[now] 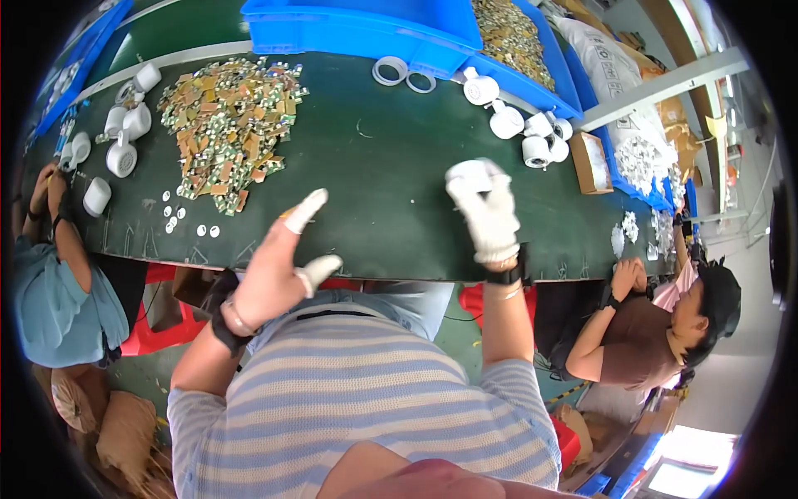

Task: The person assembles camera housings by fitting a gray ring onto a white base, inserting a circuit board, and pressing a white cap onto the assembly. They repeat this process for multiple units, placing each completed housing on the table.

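My left hand [273, 270], with white covers on the thumb and a finger, hovers near the table's front edge. Its fingers are spread and nothing is in them. To the right, my right hand [495, 218] wears a white knit glove and is closed around a white round housing [467, 175] above the green table [366, 175]. Part of that housing is hidden by the gloved fingers. A heap of small circuit boards [229, 125] lies beyond my left hand, with several small white discs [170, 211] in front of it.
White round housings stand at the left [122, 156] and back right [507, 121]. Two white rings [389, 71] lie by a blue bin [357, 35]. Another blue bin holds boards [511, 37]. Co-workers sit at the left [62, 283] and right [640, 333]. An open carton [592, 165] stands at the right.
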`<state>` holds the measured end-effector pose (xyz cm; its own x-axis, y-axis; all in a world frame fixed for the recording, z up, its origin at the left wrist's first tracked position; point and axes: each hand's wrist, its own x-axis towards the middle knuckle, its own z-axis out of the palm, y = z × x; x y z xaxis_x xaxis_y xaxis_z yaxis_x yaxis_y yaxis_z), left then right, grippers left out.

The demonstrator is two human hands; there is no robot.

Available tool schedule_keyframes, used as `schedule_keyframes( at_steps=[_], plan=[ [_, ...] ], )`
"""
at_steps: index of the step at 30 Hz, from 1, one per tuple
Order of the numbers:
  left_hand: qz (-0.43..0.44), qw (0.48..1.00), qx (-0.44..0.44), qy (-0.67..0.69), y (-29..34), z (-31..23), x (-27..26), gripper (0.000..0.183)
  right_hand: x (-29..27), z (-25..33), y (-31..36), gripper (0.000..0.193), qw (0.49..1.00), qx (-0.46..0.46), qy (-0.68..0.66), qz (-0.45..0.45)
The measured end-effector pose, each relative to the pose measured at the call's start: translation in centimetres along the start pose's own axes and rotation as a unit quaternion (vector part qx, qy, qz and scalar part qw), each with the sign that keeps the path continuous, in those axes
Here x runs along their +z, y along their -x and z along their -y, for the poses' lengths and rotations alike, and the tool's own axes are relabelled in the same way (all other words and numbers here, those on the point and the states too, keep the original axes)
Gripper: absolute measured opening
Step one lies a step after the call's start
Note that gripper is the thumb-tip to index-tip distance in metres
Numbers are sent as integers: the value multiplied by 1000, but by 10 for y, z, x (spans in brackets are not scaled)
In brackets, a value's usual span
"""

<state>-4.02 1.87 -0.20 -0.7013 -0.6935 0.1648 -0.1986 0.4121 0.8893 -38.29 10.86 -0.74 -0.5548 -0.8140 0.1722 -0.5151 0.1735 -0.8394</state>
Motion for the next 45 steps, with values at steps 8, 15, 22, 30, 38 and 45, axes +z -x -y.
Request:
schedule_keyframes(
  at_steps=[8,15,22,30,38,45],
  plan=[
    [-106,948,3,300,-8,15,19,86,78,82,-51,42,943,-57,-104,310],
    [-23,809,-163,564,6,1,-9,64,102,-22,-170,25,924,-174,336,53],
    [19,916,-110,386,24,13,-34,74,72,65,-12,23,897,-414,128,87],
    [102,988,73,-86,-5,-19,-54,77,42,86,43,33,917,-347,32,195],
    [77,953,97,-275,0,-15,-40,59,50,87,43,29,955,-187,-78,214],
    [107,953,119,-256,1,-14,-31,63,64,82,33,26,894,-138,-162,393]
  ],
)
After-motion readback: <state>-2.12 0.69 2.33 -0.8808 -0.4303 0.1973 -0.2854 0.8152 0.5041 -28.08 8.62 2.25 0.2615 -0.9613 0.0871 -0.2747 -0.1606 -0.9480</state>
